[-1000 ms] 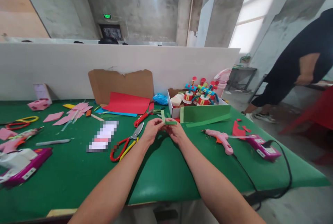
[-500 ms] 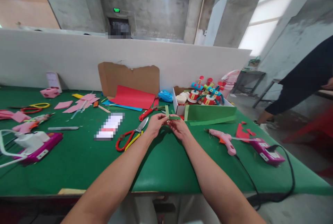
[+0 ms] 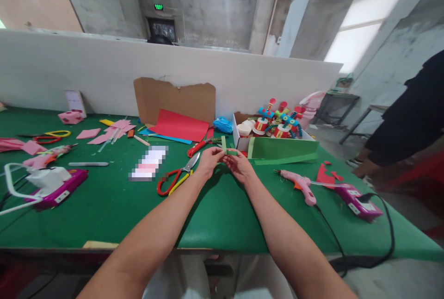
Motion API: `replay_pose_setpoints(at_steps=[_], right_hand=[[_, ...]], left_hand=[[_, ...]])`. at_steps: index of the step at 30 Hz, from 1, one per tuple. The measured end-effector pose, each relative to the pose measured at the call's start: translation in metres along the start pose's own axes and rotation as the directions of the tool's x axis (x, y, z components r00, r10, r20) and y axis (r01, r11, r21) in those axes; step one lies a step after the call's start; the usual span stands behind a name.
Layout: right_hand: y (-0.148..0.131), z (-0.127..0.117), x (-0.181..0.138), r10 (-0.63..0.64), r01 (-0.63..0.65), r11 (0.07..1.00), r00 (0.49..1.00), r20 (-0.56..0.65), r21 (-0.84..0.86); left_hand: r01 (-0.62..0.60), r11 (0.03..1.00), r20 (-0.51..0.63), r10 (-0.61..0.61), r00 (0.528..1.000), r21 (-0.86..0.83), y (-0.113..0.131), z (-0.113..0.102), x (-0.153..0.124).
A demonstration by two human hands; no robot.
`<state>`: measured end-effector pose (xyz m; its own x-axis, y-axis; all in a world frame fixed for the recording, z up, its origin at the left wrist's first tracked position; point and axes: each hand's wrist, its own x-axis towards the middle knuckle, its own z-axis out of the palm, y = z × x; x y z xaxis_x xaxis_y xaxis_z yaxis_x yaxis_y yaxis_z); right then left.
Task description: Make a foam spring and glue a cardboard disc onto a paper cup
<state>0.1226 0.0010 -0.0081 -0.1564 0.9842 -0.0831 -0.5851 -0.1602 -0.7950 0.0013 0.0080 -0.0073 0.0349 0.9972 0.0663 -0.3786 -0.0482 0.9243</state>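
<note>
Between my two hands are green paper strips [image 3: 224,143], one standing up and one lying sideways toward the right. My left hand [image 3: 210,160] pinches the strips where they meet. From the other side, my right hand [image 3: 237,164] has its fingers closed on the sideways strip. Both hands are held close together above the green table [image 3: 222,225]. Red-handled scissors [image 3: 178,176] lie just left of my left hand, with a yellow handle beside them. Behind the hands lies another red-handled tool [image 3: 197,148], partly hidden. A green paper sheet [image 3: 280,150] leans on a box to the right.
A white box [image 3: 308,144] holds paper-cup figures [image 3: 261,126]. On the right lie a pink glue gun [image 3: 301,183] and a purple power strip [image 3: 359,202] with a trailing cable. Red paper [image 3: 183,125] and cardboard [image 3: 173,97] are at the back. A person [image 3: 398,118] stands at right.
The view has shifted slightly. My hands stay together on the green strips, and the sideways strip shows a shorter length. The person at right has changed posture.
</note>
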Motion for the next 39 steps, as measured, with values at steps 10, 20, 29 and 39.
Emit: replay_pose_setpoints(at_steps=[10, 20, 29, 39], right_hand=[[0.0019, -0.0008, -0.0001, -0.043, 0.042, 0.998, 0.999, -0.018, -0.051], [0.0028, -0.0026, 0.0035, -0.149, 0.134, 0.978, 0.985, -0.09, -0.158], [0.0024, -0.0032, 0.0034, -0.082, 0.058, 0.977, 0.99, -0.11, -0.206], [-0.0008, -0.0034, 0.0019, -0.165, 0.125, 0.949, 0.979, -0.117, -0.291]], left_hand=[[-0.055, 0.994, 0.021, 0.054, 0.998, 0.099, -0.0004, -0.0011, 0.0001], [-0.018, 0.993, 0.012, 0.017, 1.0, 0.116, -0.0014, 0.0005, 0.0022], [-0.011, 0.991, -0.015, 0.013, 1.0, 0.131, 0.0037, -0.0035, 0.0003], [-0.001, 0.997, -0.006, 0.001, 1.0, 0.077, 0.003, 0.0017, -0.0054]])
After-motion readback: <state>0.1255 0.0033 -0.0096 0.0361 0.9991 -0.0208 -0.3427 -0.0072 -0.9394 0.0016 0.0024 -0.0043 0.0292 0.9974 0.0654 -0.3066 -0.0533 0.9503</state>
